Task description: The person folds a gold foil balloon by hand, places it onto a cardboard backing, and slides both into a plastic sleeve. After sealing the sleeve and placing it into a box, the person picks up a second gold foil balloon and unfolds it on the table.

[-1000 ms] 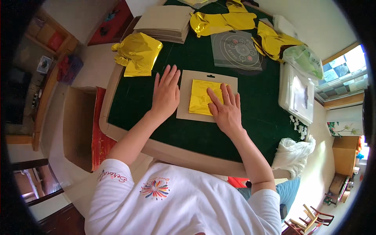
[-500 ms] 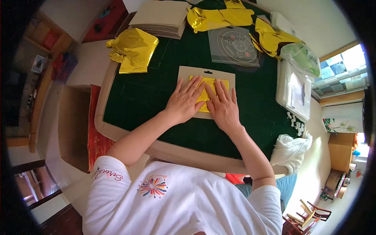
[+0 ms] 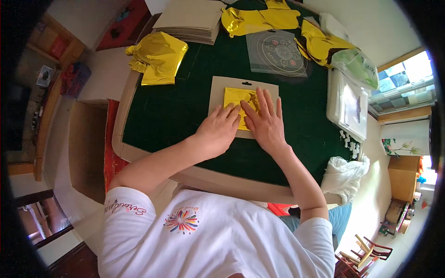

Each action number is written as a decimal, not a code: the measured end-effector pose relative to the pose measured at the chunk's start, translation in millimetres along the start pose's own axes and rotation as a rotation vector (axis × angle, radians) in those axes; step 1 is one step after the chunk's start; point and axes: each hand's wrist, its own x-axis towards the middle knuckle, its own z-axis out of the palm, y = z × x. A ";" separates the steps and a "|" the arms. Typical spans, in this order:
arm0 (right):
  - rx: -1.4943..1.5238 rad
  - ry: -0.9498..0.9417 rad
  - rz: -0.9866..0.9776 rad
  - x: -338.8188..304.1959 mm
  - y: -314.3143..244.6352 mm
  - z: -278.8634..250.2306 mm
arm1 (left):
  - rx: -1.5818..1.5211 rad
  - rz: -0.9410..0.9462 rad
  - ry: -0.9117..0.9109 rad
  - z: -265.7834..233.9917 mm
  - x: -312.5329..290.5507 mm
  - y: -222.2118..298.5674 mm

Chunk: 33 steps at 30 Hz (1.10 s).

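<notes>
A folded square of shiny gold foil (image 3: 233, 96) lies on a grey-beige card (image 3: 217, 92) with a hanging slot near its far edge. My right hand (image 3: 269, 126) rests on the foil's right part with its fingers stretched out. On the near left part of the foil is my left hand (image 3: 217, 133), its fingers loosely bent and their tips touching the surface. Neither hand lifts anything. Creases show in the foil between and beyond my fingers, and the hands cover part of it.
Flat gold foil pieces, like deflated balloons, lie at the left (image 3: 162, 58), back (image 3: 259, 23) and right (image 3: 320, 44) of the green tabletop (image 3: 162, 116). A card stack (image 3: 187, 18), printed clear sheet (image 3: 257, 62), plastic bags (image 3: 338, 106) and white string bundle (image 3: 343, 178) surround them.
My left hand has drawn back toward me and its fingers have bent, baring more foil on the left. My right hand stays on the foil, fingers shifted slightly farther away.
</notes>
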 end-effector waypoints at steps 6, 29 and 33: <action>0.185 -0.084 -0.062 3.8 10.8 -2.6 | 0.112 -0.003 0.079 5.7 1.2 12.1; 0.160 -0.211 -0.078 1.9 38.0 -50.4 | -0.363 -0.055 0.172 -81.2 103.3 -74.6; 0.173 -0.190 -0.048 -12.4 56.8 -67.2 | -0.245 0.008 0.038 -44.8 207.5 -85.0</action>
